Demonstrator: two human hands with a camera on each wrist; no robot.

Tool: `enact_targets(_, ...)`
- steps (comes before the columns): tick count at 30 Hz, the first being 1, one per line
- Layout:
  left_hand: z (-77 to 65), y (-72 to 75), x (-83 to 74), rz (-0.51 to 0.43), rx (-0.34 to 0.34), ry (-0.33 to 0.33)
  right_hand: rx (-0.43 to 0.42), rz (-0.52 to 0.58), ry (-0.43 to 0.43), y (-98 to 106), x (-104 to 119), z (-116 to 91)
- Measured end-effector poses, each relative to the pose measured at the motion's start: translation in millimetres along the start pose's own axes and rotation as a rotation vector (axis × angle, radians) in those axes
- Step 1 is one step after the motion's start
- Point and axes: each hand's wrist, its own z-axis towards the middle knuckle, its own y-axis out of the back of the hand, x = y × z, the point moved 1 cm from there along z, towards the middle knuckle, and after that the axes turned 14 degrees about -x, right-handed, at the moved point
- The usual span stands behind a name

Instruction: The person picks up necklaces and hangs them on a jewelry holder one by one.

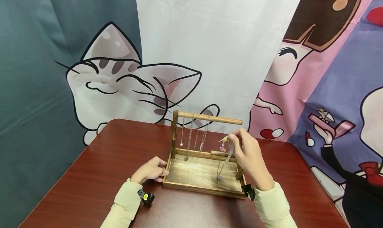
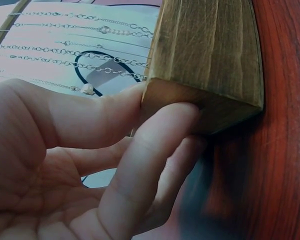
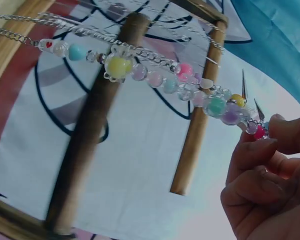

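Note:
A beaded necklace (image 3: 155, 78) with pastel beads and a silver chain hangs from my right hand (image 1: 247, 153), pinched between thumb and fingertips. Its lower end dangles over the floor of a wooden jewelry stand (image 1: 194, 174). My left hand (image 1: 152, 169) grips the stand's left side; the left wrist view shows thumb and fingers against a wooden corner (image 2: 205, 60). Several thin chain necklaces (image 1: 204, 134) hang from the stand's upper bar (image 1: 224, 119). In the head view, my right hand hides part of the lower bar (image 1: 216, 152) and the right post.
The stand rests on a reddish-brown table (image 1: 119, 148). Behind the table hangs a cloth backdrop (image 1: 215, 48) printed with a cartoon cat and figures. A small black device (image 1: 146, 197) is strapped at my left wrist, another device (image 1: 249, 192) at my right.

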Motion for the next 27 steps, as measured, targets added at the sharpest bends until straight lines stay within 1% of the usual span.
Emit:
enact_targets(9,-1.2,-0.4,-1.3,0.000,-0.006,0.004,0.010,-0.012,0.041,1.5,8.4,19.4)
enact_targets(20,-1.1,-0.6,-0.1,-0.020,0.005,0.009,0.022,-0.021,0.033,-1.5,15.2,35.2)
enact_targets(27,-0.4,0.1,-0.6,-0.018,0.006,0.009,0.043,-0.035,0.017,-7.4,25.8,41.9)
